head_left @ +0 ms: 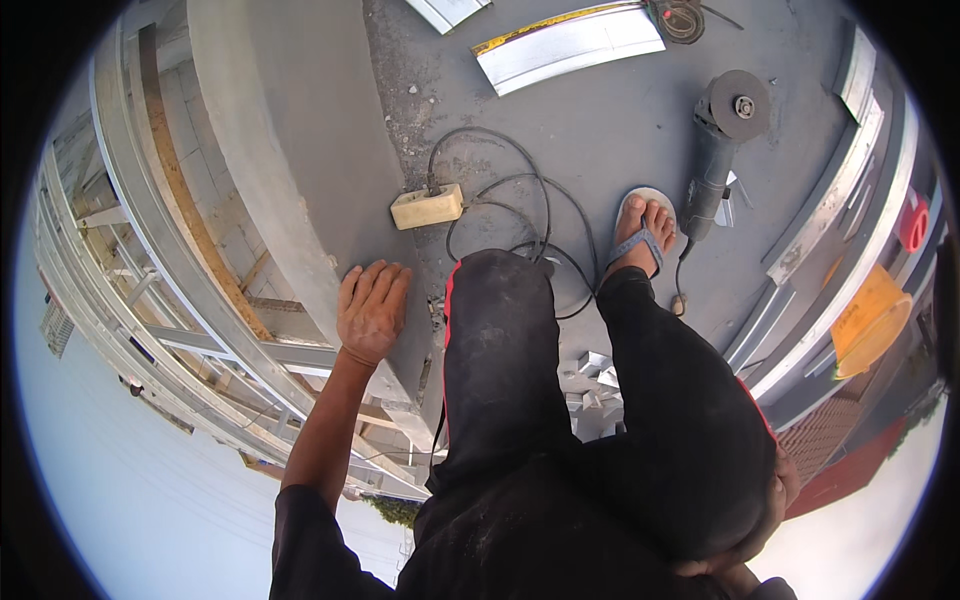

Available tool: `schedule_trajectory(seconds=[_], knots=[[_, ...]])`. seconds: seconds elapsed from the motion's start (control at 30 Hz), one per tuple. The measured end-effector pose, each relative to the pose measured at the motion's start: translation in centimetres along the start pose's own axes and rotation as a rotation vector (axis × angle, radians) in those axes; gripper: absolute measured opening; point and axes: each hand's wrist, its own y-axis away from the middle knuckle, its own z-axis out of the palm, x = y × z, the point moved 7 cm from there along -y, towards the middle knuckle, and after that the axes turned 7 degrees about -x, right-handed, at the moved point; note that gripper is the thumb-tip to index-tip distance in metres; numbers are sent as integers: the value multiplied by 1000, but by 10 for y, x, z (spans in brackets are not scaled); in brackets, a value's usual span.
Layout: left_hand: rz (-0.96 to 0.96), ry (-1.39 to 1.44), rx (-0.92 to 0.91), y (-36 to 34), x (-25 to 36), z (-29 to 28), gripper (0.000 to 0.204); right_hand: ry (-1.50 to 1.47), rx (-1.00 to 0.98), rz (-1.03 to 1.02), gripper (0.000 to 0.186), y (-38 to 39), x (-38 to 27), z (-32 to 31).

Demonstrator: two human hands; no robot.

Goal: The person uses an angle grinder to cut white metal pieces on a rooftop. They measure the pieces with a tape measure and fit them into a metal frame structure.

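Observation:
My left hand [372,312] lies palm down on the grey concrete ledge [300,120], its fingers stretched out and holding nothing. My right hand [772,515] is against the outer side of my bent right leg, mostly hidden by the dark trousers, so its fingers cannot be made out. Ahead of my left hand, a cream extension socket [428,207] sits at the foot of the ledge with a black cable [545,200] looped beside it. An angle grinder [712,160] with a dark disc lies on the floor beyond my sandalled right foot [643,230].
Light metal channel pieces [570,45] lie on the floor at the far side. Small metal offcuts [597,385] are scattered between my legs. Long metal profiles [830,220] and a yellow-orange hard-hat-like object [872,320] are at the right. Left of the ledge is an open metal frame [170,220].

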Motion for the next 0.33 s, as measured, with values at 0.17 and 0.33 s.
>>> schedule_trajectory(seconds=[0.17,0.33], knots=[[-123,8,-100,7,26,18,30,175,41,-63,131,19,20,16],[-254,379,-457,68,85,157,44,328,115,23,139,41,20,6]])
